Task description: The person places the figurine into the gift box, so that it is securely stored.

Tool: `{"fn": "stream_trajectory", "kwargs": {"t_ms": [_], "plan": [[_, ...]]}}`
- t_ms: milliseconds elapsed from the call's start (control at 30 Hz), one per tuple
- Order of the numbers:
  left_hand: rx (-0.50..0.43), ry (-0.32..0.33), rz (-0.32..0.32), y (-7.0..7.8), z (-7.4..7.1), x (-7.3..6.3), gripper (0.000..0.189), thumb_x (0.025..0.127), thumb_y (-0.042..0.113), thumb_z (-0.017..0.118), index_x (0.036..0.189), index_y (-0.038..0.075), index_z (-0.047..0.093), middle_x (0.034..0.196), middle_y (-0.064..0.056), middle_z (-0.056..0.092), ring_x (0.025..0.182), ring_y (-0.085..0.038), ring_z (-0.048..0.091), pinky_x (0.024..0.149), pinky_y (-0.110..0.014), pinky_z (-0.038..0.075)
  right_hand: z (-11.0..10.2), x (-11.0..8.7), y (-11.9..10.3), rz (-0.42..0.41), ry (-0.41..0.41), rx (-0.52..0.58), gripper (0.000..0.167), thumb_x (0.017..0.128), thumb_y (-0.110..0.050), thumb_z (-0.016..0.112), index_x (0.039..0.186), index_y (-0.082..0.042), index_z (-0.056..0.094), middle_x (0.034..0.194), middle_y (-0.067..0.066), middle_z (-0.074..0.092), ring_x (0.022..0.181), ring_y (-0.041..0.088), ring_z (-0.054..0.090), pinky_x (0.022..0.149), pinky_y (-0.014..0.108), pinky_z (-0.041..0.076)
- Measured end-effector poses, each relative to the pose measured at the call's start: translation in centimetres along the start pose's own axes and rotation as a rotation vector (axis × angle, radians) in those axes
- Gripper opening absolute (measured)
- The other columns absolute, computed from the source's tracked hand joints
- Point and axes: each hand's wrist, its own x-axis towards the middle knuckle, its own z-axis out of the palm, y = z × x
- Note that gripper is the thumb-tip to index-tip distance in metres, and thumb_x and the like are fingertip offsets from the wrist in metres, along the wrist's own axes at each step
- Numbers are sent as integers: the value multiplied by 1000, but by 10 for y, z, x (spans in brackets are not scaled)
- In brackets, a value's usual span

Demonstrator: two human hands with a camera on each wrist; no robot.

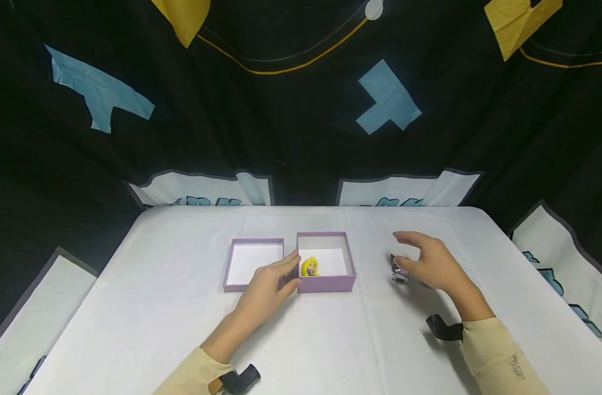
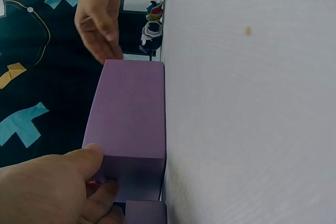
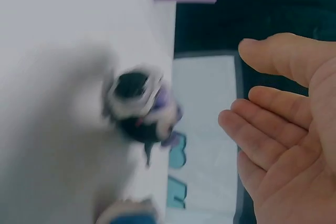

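A purple box (image 1: 327,283) with a white inside stands on the table, and a small yellow-haired figurine (image 1: 310,267) is in its left part. My left hand (image 1: 267,281) touches the box's left side, its fingers fairly straight, the thumb at the near corner. In the left wrist view that thumb lies on the box edge. My right hand (image 1: 431,263) hovers with fingers spread and nothing between them, just over a dark and white figurine (image 1: 398,272). The right wrist view shows that figurine (image 3: 139,103) blurred, apart from the fingers, with a blue-topped figurine (image 3: 127,213) below it.
A shallow purple-rimmed lid (image 1: 253,287) lies just left of the box, partly behind my left hand. Both stand on a white-covered table (image 1: 182,323). A dark printed curtain (image 1: 291,126) hangs behind the far edge.
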Motion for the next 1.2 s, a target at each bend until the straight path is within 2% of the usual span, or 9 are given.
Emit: {"fn": "stream_trajectory", "kwargs": {"t_ms": [200,400,600,733,867,1200], "plan": [[-10,-7,-8,0,-2,0,50,91,15,71,137,4,55,145,-6,47,133,-24,44,109,-35,37,0,-8,18,51,-37,-28,60,84,-22,77,136,-3,54,136,19,55,127,40,48,100,60,42],[-11,-10,-11,0,-1,0,50,91,15,71,137,3,55,145,-6,47,133,-27,45,110,-36,36,1,-13,29,56,-65,-18,62,80,-27,81,131,-1,58,131,20,59,121,44,51,97,60,44],[-9,-13,-11,0,-1,0,50,91,14,71,137,2,55,145,-6,47,133,-27,45,110,-36,36,6,-15,30,63,-98,-21,61,76,-24,84,128,-2,61,124,19,63,113,39,57,92,55,49],[0,-13,-19,0,0,0,50,91,15,71,137,4,55,145,-4,47,133,-22,44,110,-35,36,9,-15,30,62,-101,-40,56,76,-19,83,126,-2,63,121,18,64,109,35,59,88,52,51],[10,-12,-26,0,1,0,50,91,14,71,138,7,55,146,-3,47,132,-19,44,109,-34,37,10,-14,30,56,-91,-51,53,76,-16,83,123,-2,64,120,17,65,108,34,59,86,51,51],[6,-16,-28,1,0,-1,51,91,15,71,138,7,55,146,-4,47,133,-20,44,109,-34,37,13,-10,26,48,-75,-78,49,73,-15,80,118,-1,66,114,14,67,103,30,59,85,49,51]]}}
